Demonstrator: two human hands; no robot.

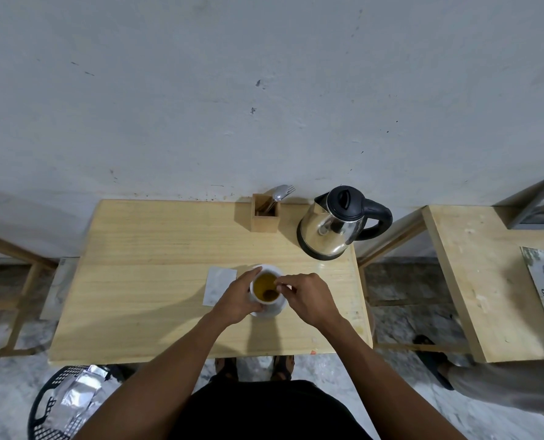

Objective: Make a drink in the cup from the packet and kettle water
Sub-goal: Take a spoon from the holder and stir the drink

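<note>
Cup [265,289] seemingly between both hands' fingers [254,274]

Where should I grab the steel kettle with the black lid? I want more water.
Take the steel kettle by its black loop handle, coming from the right: the handle juts toward the table's right edge, and the spout faces left.

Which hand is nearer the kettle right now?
Right. The right hand is over the cup's kettle-side rim, below the kettle; the left hand grips the cup's far side.
</note>
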